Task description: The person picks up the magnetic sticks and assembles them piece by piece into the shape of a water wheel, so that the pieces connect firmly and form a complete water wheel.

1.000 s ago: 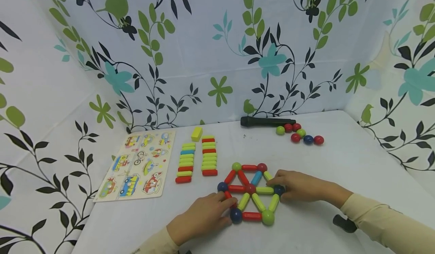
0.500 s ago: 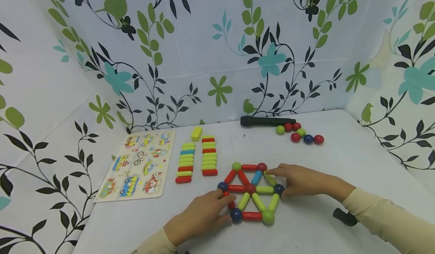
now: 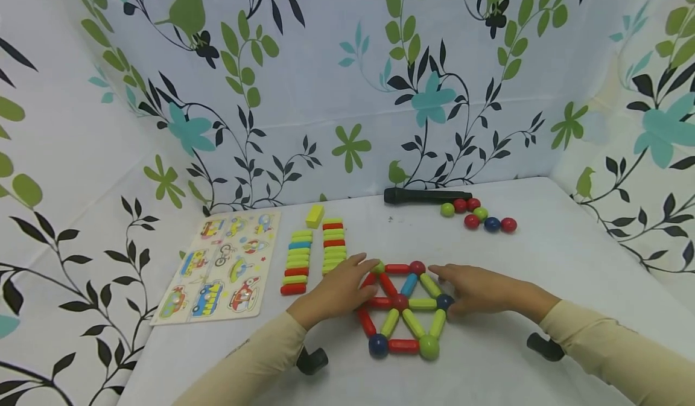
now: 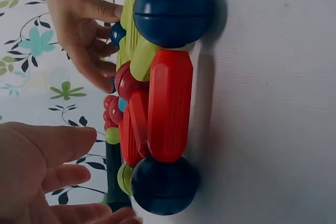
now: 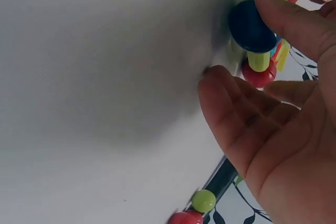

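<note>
A flat hexagon of magnetic sticks and balls lies on the table, with a red ball (image 3: 400,301) at its centre. My left hand (image 3: 338,290) reaches over its left side, fingertips at the upper-left green ball (image 3: 380,268); it hides the left blue ball in the head view. In the left wrist view that hand's fingers (image 4: 68,145) are apart from the red stick (image 4: 170,106). At the right, my right hand (image 3: 480,288) has its thumb by the blue ball (image 3: 445,302) and its fingers extended near the upper-right red ball (image 3: 417,267). Neither hand grips anything.
Two columns of loose sticks (image 3: 295,264) lie left of the hexagon, with a yellow block (image 3: 314,216) behind. A picture puzzle board (image 3: 219,267) is farther left. At the back are a black microphone (image 3: 426,196) and several loose balls (image 3: 491,224).
My left hand has moved up and away from me, from the lower-left stick to the upper-left ball. My right hand has let go of the upper-right yellow-green stick and drawn slightly back.
</note>
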Motion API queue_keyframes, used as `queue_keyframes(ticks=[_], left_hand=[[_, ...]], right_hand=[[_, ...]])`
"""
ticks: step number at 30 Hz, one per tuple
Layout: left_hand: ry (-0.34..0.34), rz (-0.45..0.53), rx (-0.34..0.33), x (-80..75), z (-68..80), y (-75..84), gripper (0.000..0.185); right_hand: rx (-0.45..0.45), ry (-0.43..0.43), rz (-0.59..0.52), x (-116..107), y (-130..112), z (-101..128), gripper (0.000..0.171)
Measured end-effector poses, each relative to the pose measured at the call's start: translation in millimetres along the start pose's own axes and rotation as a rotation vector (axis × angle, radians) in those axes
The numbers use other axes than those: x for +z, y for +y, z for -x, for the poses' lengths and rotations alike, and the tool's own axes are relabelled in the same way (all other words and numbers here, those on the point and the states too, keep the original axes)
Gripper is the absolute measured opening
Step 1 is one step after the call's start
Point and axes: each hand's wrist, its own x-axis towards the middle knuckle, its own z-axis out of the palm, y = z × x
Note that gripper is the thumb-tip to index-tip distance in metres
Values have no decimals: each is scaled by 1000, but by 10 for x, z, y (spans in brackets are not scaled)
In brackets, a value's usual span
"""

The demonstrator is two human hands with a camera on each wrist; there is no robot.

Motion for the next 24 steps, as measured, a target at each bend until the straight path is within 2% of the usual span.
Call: queue_keyframes(ticks=[5, 9, 14, 18, 24], left_hand=[[-45, 114, -31, 32, -39, -34, 63], [-36, 192, -75, 68, -7, -55, 66], [-11, 247, -107, 106, 36, -91, 66], [-27, 252, -123, 155, 58, -129, 55], [-24, 201, -75, 239, 99, -154, 36]], right_hand=[[33, 49, 29, 8, 73, 1, 58], [0, 96, 31, -21, 141, 1, 37], [-36, 128, 18, -41, 173, -39, 35], [-41, 127, 4, -37, 171, -77, 36], [-50, 133, 2, -37, 116, -153, 40]])
